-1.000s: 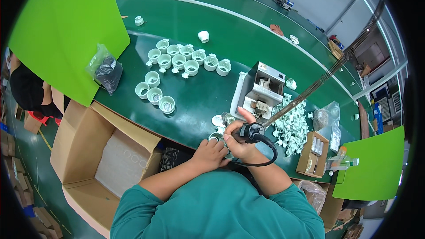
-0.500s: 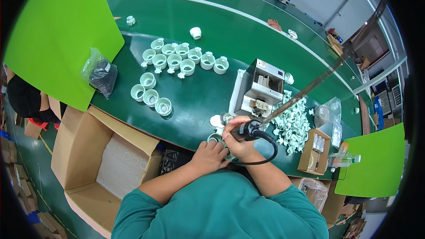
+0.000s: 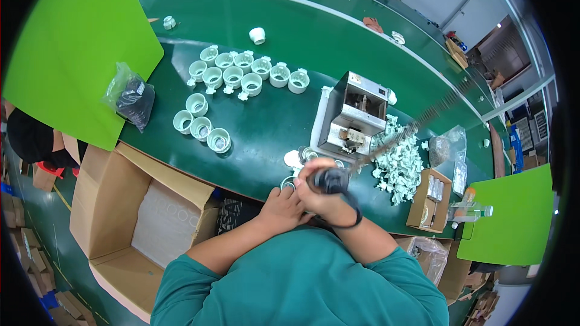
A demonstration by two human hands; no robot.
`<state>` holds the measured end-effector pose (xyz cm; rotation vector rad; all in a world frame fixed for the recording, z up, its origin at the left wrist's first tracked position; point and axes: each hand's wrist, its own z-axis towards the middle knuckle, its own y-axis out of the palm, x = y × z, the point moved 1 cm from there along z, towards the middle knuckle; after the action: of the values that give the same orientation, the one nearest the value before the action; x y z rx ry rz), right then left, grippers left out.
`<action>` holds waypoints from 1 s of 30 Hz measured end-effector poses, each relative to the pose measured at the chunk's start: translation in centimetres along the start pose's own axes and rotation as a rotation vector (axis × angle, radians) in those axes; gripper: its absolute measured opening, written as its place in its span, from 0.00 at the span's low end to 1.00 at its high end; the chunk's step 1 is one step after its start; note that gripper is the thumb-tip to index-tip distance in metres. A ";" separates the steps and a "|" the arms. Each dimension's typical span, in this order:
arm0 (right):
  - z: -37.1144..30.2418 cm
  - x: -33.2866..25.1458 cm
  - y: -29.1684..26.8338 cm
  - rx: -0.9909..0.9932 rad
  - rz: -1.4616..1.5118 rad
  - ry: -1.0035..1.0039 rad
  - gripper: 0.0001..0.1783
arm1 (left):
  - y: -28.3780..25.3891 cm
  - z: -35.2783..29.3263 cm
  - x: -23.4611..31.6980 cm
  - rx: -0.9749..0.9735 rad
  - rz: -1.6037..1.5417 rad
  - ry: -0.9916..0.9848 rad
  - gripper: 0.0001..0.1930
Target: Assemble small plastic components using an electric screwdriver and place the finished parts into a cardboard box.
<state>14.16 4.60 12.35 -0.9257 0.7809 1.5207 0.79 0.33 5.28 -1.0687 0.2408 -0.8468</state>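
Note:
My right hand (image 3: 320, 200) is wrapped round a black corded electric screwdriver (image 3: 332, 180), blurred by motion, in front of my body. Its cord curves down beside my wrist. My left hand (image 3: 281, 211) has its fingers curled on a round white plastic fitting (image 3: 287, 183) at the table's near edge, with only part of the rim showing. The screwdriver's tip and the spot under it are hidden by my right hand. Just beyond lie a white disc (image 3: 292, 158) and several thin rings (image 3: 308, 153).
Several white cup-shaped fittings (image 3: 250, 84) stand left of centre, many with tabs. A metal machine (image 3: 355, 115) stands right, beside a heap of small white parts (image 3: 397, 166). A coiled spring (image 3: 417, 122) slants above. A cardboard box (image 3: 124, 205) is open at lower left.
The screwdriver and my right hand have shifted slightly left and now look blurred. My left hand stays nearly in place. The whole view has moved a little.

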 end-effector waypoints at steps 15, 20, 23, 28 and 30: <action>6.8 -2.2 -9.4 0.289 -0.072 -0.139 0.28 | -0.4 0.2 0.6 -0.048 0.006 -0.005 0.19; 6.0 -2.2 -9.1 0.322 0.032 -0.080 0.27 | -1.0 0.3 0.5 -0.101 0.014 -0.008 0.19; 5.4 -3.5 -9.8 0.367 0.087 -0.102 0.27 | -1.8 0.9 0.5 -0.153 0.036 0.020 0.19; 2.7 -5.5 -12.5 0.430 0.039 -0.088 0.28 | -5.0 3.0 1.1 -0.199 0.015 0.033 0.21; 1.0 -6.4 -13.6 0.458 0.024 -0.110 0.28 | -7.0 4.8 1.3 -0.082 -0.028 0.040 0.21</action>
<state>27.83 4.42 18.64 -0.4900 1.0079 1.3211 0.91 1.15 13.87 -1.1347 0.2976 -0.8903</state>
